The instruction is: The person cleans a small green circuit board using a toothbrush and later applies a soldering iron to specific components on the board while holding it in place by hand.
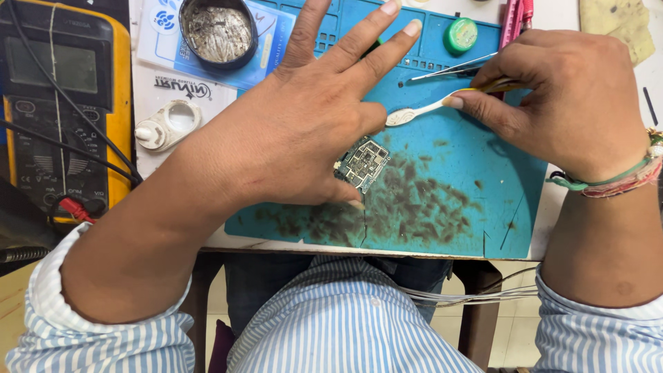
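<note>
We sat at an electronics repair bench: a stained blue silicone work mat (pixel 449 179) covered the table, with a yellow multimeter (pixel 65 103), a small circuit board (pixel 364 163) and a round solder-wick tin (pixel 218 31).

yellow multimeter (pixel 65 103), round solder tin (pixel 217 31), green cap (pixel 460 34)

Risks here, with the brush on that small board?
1. The left hand pins the circuit board only at one edge; a brush stroke by the right hand might flick it loose.
2. The mat is smeared dark, so grime could transfer to the board.
</note>
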